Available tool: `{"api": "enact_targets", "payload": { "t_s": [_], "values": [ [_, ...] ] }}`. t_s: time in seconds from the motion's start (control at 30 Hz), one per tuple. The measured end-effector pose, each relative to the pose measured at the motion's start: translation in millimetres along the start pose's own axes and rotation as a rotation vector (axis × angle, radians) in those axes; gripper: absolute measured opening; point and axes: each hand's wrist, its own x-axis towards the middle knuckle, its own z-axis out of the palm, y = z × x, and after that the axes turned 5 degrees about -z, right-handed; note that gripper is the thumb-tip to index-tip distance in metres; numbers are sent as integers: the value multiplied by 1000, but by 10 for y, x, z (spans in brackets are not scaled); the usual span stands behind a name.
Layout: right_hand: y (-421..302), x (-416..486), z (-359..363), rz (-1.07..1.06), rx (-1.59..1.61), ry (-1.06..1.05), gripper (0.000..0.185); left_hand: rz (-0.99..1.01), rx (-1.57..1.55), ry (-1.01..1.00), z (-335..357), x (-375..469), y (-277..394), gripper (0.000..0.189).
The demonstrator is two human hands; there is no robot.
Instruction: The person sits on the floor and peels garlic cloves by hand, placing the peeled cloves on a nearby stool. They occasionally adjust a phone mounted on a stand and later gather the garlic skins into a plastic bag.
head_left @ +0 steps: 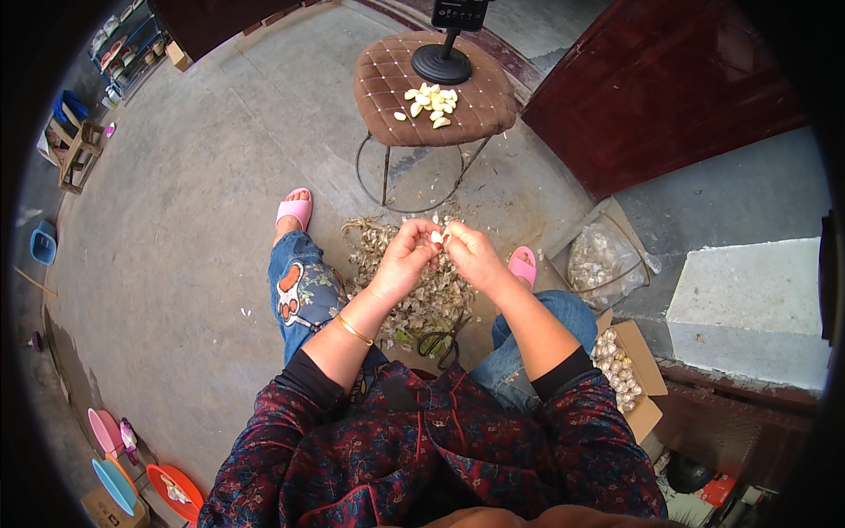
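Note:
Between my fingertips is a small pale garlic clove (436, 237), held above the floor in front of me. My left hand (410, 254) pinches it from one side with thumb and forefinger. On the other side, the fingers of my right hand (467, 254) are closed at the clove's edge; whether they grip a bit of its skin is hidden. Below both hands spreads a heap of dry garlic skins (429, 300). Peeled garlic cloves (432, 99) lie in a loose pile on the brown quilted stool (383, 79) ahead.
A phone stand (441, 64) is on the stool. By my right leg, a cardboard box (637, 356) holds garlic bulbs (615, 369). Beyond it sits a clear plastic bag (604, 257) of skins. Black-handled scissors (441, 342) rest near my lap. Plastic basins (175, 492) stand at lower left.

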Motion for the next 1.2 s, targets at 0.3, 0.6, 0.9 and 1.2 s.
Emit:
{"api": "enact_targets", "payload": {
  "t_s": [0.3, 0.6, 0.9, 1.2],
  "values": [
    [-135, 1, -54, 279, 644, 3, 15, -88, -380, -2, -16, 5, 95, 22],
    [-106, 2, -122, 190, 113, 91, 14, -118, -561, -88, -42, 8, 144, 24],
    [-246, -12, -36, -197, -146, 78, 5, -112, -439, -66, -53, 16, 108, 24],
    [-134, -14, 52, -185, -93, 53, 6, -100, -305, -1, 8, 7, 100, 22]
  ]
}}
